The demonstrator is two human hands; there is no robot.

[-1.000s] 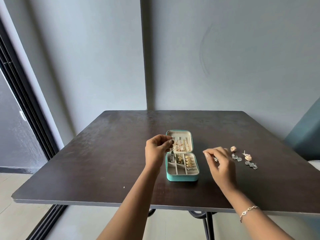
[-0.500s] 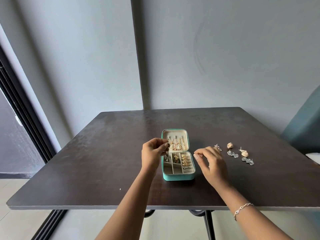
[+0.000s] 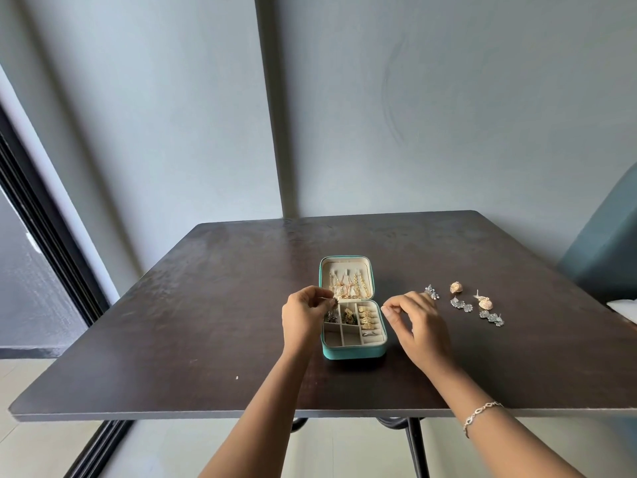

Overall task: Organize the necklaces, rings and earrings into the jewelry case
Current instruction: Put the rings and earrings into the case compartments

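Note:
A small teal jewelry case (image 3: 355, 352) lies open on the dark table (image 3: 206, 305), gold necklaces (image 3: 346, 288) hanging in its lid and gold rings (image 3: 366, 315) in its right-hand slots. My left hand (image 3: 303, 313) hovers over the case's left compartments and pinches a small dark earring (image 3: 330, 302) between thumb and fingertips. My right hand (image 3: 415, 322) floats just right of the case with loosely curled fingers and nothing visible in it. Loose earrings lie on the table to the right: a silver cluster (image 3: 431, 292), two peach domes (image 3: 456, 288), and silver leaf drops (image 3: 491, 317).
A grey wall stands behind the table, and a dark door frame (image 3: 44, 236) runs down the left. A teal chair back (image 3: 606, 250) is at the right edge. The table's near edge (image 3: 206, 415) lies below my forearms; a bracelet (image 3: 481, 410) circles my right wrist.
My right hand has drawn left from the loose earrings toward the case. My left hand has sunk slightly over the left compartments, still pinching the earring.

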